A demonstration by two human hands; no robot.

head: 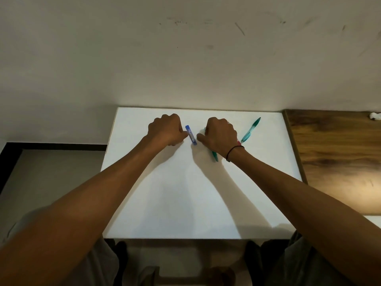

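On the white table (185,193) lies a small blue tube-shaped case (191,134), between my two hands. My left hand (166,130) rests on the table as a fist, and its thumb tip touches the left side of the case. My right hand (220,134), with a black band on the wrist, also has its fingers curled. It sits over a teal pen (214,156), of which mainly the near end shows below the palm. Whether its fingers grip that pen is hidden. A bit of pink (239,143) peeks out beside the right wrist.
A second teal pen (250,130) lies at an angle to the right of my right hand. A dark wooden surface (340,162) adjoins the table on the right, with a white crumpled scrap (374,116) at its far end. A wall stands right behind the table.
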